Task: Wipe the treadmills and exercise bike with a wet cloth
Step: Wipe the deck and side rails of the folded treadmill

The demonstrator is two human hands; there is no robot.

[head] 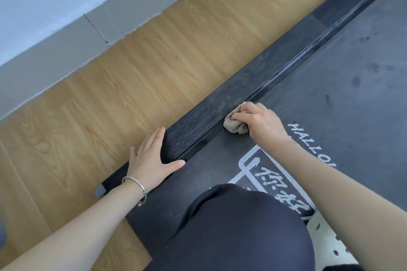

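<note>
Head view: one person, two bare hands, one cloth, one treadmill.
Knee (237, 226): dark-clothed, nearest the camera, over the treadmill belt (352, 86).
Shoe (326, 235): pale, perforated, just right of the knee, on the belt.
Left hand (152, 158): fingers straight and spread, palm flat on the near end of the side rail (220, 103); thumb reaches onto the belt edge. It holds nothing.
Bracelet (135, 183): one thin metal band on the left wrist.
Right hand (262, 120): fingers curled round a bunched cloth (235, 126), farther along the rail than the left hand.
Cloth position: under and ahead of the right fingers, pressed at the seam where rail meets belt; the beige bunch shows at the left side of the hand.
Belt markings: white lettering and a white framed sign, right of the right hand and partly covered by the forearm.
Floor (132, 72): wood-pattern boards left of the rail.
Wall (44, 6): pale, with a grey baseboard, farthest away.
</note>
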